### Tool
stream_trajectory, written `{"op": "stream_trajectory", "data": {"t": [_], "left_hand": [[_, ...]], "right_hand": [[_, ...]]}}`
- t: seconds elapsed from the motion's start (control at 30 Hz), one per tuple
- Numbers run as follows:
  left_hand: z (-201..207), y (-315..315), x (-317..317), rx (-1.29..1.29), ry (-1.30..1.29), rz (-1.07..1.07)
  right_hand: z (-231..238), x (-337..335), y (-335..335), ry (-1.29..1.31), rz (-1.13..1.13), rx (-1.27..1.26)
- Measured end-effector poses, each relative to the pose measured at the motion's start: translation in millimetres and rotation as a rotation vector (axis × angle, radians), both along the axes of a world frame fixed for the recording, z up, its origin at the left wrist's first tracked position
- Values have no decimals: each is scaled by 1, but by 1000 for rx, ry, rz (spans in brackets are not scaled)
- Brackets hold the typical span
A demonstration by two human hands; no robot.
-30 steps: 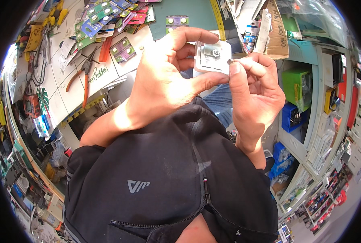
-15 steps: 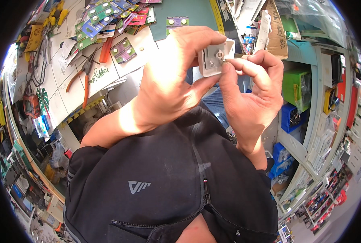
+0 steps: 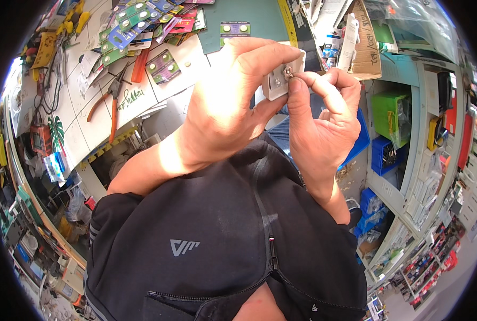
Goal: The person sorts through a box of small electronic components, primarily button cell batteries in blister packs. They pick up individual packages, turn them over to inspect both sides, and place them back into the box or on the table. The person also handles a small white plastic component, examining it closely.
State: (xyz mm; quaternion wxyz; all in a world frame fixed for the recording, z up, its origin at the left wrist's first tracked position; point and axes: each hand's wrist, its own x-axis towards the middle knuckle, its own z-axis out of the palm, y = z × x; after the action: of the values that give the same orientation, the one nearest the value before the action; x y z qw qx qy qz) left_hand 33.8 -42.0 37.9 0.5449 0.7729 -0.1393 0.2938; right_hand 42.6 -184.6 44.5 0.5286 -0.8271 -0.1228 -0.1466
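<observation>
My left hand grips a small white plastic case by its edges, thumb below and fingers above. Inside the case's open face is a small round metal part. My right hand is closed in a pinch right against that part, thumb and index finger together. Whatever lies between those fingertips is too small to make out. Both hands are raised in front of the table edge.
Long-nose pliers with orange handles lie on the white table, near a button-cell card and a loose button cell. More cards are piled behind. A cardboard box stands at right, with a green bin below.
My right hand has shifted a little to the left, its fingertips still at the case. The case has tilted and moved slightly left. A blue tray now shows behind my right hand.
</observation>
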Motion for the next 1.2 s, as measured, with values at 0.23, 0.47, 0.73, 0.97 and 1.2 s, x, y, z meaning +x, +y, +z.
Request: {"op": "stream_trajectory", "data": {"t": [0.23, 0.47, 0.73, 0.97, 1.2], "left_hand": [[0, 0, -1, -109, 79, -36], [3, 0, -4, -181, 158, -65], [8, 14, -3, 61, 191, -111], [42, 19, 0, -536, 703, -260], [38, 25, -1, -714, 689, -375]], "right_hand": [[2, 3, -1, 61, 28, -5], [-1, 3, -2, 94, 24, 24], [7, 6, 0, 76, -42, -86], [39, 7, -8, 309, -48, 596], [44, -4, -10, 234, -21, 613]]}}
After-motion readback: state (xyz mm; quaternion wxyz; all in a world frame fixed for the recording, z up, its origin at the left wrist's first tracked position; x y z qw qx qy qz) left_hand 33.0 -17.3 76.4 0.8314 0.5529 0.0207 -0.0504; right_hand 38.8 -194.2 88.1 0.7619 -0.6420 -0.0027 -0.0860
